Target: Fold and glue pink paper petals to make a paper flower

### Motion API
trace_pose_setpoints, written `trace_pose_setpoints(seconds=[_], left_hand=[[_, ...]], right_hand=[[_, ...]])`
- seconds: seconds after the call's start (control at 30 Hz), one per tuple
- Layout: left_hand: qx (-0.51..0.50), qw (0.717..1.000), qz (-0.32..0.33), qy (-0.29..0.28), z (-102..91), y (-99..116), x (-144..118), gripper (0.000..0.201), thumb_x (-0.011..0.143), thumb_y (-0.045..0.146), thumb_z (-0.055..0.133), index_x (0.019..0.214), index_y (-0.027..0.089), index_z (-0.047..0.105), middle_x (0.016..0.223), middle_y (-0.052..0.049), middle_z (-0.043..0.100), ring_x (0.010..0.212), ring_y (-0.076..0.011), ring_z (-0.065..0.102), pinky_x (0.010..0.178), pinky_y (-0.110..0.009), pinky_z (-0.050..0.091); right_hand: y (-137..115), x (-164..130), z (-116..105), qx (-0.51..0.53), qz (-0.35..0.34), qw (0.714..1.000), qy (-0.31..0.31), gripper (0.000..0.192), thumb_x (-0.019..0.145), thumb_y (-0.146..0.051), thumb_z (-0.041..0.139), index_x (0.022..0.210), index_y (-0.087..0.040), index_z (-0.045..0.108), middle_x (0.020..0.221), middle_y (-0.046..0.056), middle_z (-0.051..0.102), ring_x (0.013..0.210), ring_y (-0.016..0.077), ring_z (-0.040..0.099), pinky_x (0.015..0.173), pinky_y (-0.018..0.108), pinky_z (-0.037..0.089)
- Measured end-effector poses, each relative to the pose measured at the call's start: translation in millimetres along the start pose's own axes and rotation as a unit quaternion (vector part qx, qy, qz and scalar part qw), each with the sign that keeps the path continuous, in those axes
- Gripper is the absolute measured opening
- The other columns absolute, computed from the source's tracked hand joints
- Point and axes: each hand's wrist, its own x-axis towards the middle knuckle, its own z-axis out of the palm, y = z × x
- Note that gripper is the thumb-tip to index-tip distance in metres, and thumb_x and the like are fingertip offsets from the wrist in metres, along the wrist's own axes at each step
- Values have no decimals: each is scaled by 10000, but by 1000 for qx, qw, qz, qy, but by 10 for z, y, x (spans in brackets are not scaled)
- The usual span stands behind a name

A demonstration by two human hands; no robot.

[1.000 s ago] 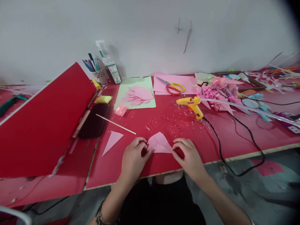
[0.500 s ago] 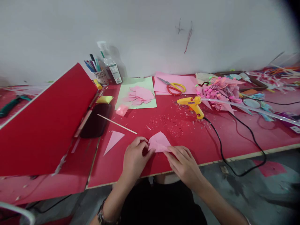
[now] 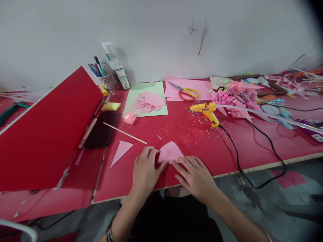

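Note:
A small folded piece of pink paper [image 3: 170,151] lies on the red tabletop between my hands, its near edge creased. My left hand [image 3: 146,168] grips its left corner, the thumb along the near edge and the fingers curled at the side. From the right, my right hand [image 3: 195,173] holds the near edge down with its fingertips, its thumb lower and nearer to me. What lies under the fingertips is hidden. Left of my hands are a pink paper triangle [image 3: 121,153] and a thin wooden stick [image 3: 124,133].
A yellow glue gun [image 3: 208,112] lies at right, its black cord [image 3: 234,156] hanging over the edge. Scissors [image 3: 186,93] rest on pink sheets. Pink cutouts [image 3: 151,102] lie on a green sheet [image 3: 131,89]. A large red board [image 3: 50,137] leans at left by a dark phone-like object [image 3: 101,131].
My right fingertips have slid left along the paper's near edge, and the right thumb now shows apart below them. My left hand stays at the left corner. The view has shifted slightly.

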Motion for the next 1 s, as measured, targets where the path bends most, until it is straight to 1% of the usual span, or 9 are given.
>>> trace_pose_setpoints(seconds=[0.07,0.2,0.37,0.57,0.63,0.7,0.8,0.9,1.0], left_hand=[[-16,1000,-6,-5,-17,-39,-19,250,792,340,495,1000,202,478,1059,-60,499,902,-215,519,728,-343,394],[-21,999,-23,-15,-64,-127,-42,257,814,341,466,1050,241,455,1104,-46,487,973,-220,498,780,-379,374],[-14,999,-21,-31,-96,-159,-36,279,811,376,459,1057,244,456,1102,-46,490,952,-225,505,780,-395,376],[-14,999,-16,-25,-80,-167,-41,280,801,377,477,1045,240,475,1090,-50,489,950,-228,504,774,-399,385],[-25,999,5,-29,-69,-202,-15,256,803,356,481,1036,250,493,1078,-40,494,963,-221,497,777,-389,390],[-43,997,49,-44,-68,-251,36,232,809,326,481,1033,272,511,1075,-24,496,966,-202,493,785,-364,398],[-57,989,124,-61,-102,-311,126,222,816,289,479,1031,285,533,1089,-10,492,966,-180,485,810,-332,403],[-24,989,145,-16,-158,-286,156,270,823,247,462,1090,262,508,1146,-31,468,1014,-200,450,863,-358,379],[-2,990,138,29,-176,-149,82,294,829,225,435,1119,224,487,1134,-59,481,1007,-211,453,856,-370,385]], right_hand=[[27,-23,-4,7,-6,1000,4,363,848,-304,411,1188,-195,483,1121,60,552,1003,197,468,894,367,356],[80,-79,-16,19,-1,1000,12,359,845,-302,417,1173,-183,498,1146,64,546,1035,191,464,906,361,362],[187,-192,-55,15,2,1000,9,369,845,-291,409,1182,-167,494,1170,69,539,1053,194,468,900,357,381],[379,-339,-128,1,6,1000,0,370,839,-282,411,1171,-149,505,1163,92,545,1039,208,492,868,371,412],[425,-301,-183,15,20,1000,2,354,848,-245,382,1166,-155,508,1163,85,544,1042,194,491,874,356,411],[450,-205,-249,34,9,999,-11,376,852,-212,356,1211,-190,464,1228,60,493,1118,185,432,913,350,382],[454,-18,-314,49,-75,993,-77,435,841,-297,396,1274,-290,371,1340,5,364,1258,214,232,979,388,296],[418,91,-284,45,-109,985,-124,523,804,-457,428,1296,-314,323,1357,24,332,1280,242,164,995,432,238],[307,73,-193,22,-88,990,-112,559,798,-517,397,1304,-300,300,1347,61,339,1250,266,223,986,516,163]])
